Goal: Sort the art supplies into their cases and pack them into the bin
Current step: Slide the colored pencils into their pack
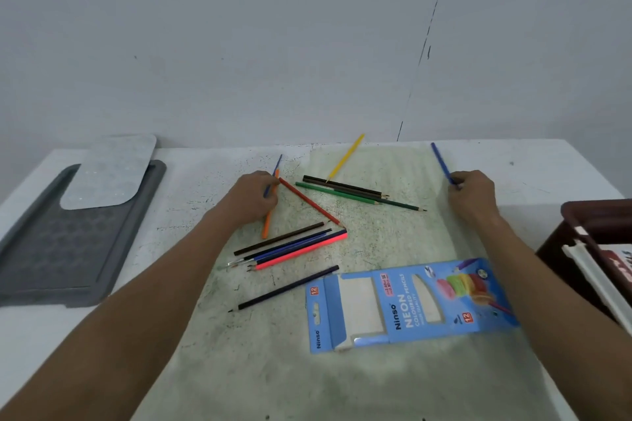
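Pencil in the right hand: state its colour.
Blue pencil, clearest in the head view.

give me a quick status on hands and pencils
Left hand on orange pencil, right hand grips blue pencil. Pencil box open, empty. Nothing blocking.

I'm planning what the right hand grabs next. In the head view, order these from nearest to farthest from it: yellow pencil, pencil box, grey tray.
From the right hand:
1. Yellow pencil, to its left near the table's far edge.
2. Pencil box, nearer the person; close to the pencil's distance.
3. Grey tray, far left.
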A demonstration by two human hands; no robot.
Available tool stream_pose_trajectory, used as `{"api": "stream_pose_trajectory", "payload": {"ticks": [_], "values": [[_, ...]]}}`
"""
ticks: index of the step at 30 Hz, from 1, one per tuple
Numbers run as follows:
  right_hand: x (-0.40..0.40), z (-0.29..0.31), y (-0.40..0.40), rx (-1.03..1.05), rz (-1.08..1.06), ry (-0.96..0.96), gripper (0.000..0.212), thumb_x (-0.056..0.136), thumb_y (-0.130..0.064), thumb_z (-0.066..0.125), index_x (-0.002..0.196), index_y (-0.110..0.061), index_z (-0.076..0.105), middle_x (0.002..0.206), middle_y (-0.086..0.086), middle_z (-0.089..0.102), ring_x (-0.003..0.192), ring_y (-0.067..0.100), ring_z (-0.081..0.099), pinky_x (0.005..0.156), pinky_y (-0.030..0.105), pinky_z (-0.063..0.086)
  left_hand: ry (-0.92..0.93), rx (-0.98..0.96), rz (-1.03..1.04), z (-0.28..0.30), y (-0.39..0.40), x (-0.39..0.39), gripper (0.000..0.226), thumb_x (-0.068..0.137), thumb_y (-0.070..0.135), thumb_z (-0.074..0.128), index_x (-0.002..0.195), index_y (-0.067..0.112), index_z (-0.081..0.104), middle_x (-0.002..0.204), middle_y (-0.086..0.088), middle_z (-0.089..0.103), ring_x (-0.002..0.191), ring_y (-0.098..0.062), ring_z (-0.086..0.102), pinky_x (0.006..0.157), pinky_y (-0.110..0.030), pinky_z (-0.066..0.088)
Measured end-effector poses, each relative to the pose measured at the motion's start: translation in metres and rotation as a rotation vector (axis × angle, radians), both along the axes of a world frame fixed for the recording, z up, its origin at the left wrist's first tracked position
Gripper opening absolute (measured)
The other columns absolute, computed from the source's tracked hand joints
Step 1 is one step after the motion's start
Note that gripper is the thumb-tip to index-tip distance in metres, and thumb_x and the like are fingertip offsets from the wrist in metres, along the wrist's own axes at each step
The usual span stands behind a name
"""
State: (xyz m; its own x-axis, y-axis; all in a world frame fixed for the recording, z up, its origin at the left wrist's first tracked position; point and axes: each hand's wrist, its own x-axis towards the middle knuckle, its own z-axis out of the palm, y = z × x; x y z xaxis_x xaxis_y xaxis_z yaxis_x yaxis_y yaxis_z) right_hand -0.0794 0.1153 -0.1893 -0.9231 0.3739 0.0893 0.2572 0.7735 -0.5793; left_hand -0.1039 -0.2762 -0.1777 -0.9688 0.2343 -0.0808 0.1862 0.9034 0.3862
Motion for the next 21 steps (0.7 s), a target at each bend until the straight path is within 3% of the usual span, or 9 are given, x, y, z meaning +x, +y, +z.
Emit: {"api": "stream_pose_trajectory", "payload": {"ticks": [6,8,12,15,19,21], "values": [[0.002,0.0,-0.031,0.016,0.157,0.051,0.027,0.087,0.006,0.052,0.108,0.003,0.068,0.104,0.022,0.066,0.093,0.034,0.059,0.08,0.027,0.041,0.089,0.037,-0.072,-0.007,0.006,0.002,0.038,0.086,0.011,0.057,0.123,0.008,0.062,0.129,-0.005,0.06,0.111,-0.026,0.058,0.101,-0.033,0.042],[0.003,-0.001,-0.04,0.019,0.219,0.03,0.027,0.088,0.003,0.054,0.11,-0.001,0.068,0.108,0.018,0.064,0.095,0.029,0.057,0.079,0.022,0.038,0.054,0.083,-0.059,-0.008,0.009,0.004,0.037,0.087,0.013,0.058,0.124,0.014,0.062,0.129,-0.001,0.059,0.104,-0.022,0.059,0.093,-0.029,0.043],[0.009,0.0,-0.057,0.016,0.39,-0.044,0.025,0.088,0.001,0.056,0.109,-0.006,0.069,0.109,0.01,0.064,0.085,0.017,0.053,0.078,0.021,0.039,-0.015,0.118,-0.078,-0.004,0.013,0.012,0.037,0.087,0.015,0.061,0.12,0.029,0.062,0.104,-0.001,0.068,0.089,-0.015,0.062,0.081,-0.028,0.05],[0.014,0.01,-0.062,0.028,0.526,-0.149,0.024,0.09,-0.003,0.055,0.107,-0.009,0.07,0.103,0.004,0.064,0.08,0.013,0.056,0.072,0.018,0.041,-0.096,0.102,-0.13,0.007,0.008,0.017,0.038,0.084,0.012,0.062,0.115,0.033,0.064,0.093,0.007,0.067,0.084,-0.011,0.062,0.076,-0.025,0.046],[0.003,0.028,-0.068,0.046,0.626,-0.222,0.021,0.09,-0.021,0.062,0.108,-0.014,0.069,0.105,0.003,0.068,0.075,0.001,0.055,0.071,0.017,0.041,-0.119,0.061,-0.158,0.022,0.007,0.01,0.033,0.083,0.017,0.064,0.116,0.022,0.066,0.098,0.013,0.067,0.087,-0.007,0.062,0.084,-0.025,0.047],[-0.003,0.036,-0.076,0.055,0.651,-0.299,0.038,0.085,-0.035,0.068,0.117,-0.015,0.065,0.108,0.0,0.064,0.082,0.006,0.057,0.076,0.021,0.04,-0.06,0.055,-0.136,0.025,0.017,-0.003,0.032,0.086,0.02,0.06,0.117,0.019,0.065,0.103,0.008,0.066,0.09,-0.008,0.058,0.09,-0.027,0.047]]}}
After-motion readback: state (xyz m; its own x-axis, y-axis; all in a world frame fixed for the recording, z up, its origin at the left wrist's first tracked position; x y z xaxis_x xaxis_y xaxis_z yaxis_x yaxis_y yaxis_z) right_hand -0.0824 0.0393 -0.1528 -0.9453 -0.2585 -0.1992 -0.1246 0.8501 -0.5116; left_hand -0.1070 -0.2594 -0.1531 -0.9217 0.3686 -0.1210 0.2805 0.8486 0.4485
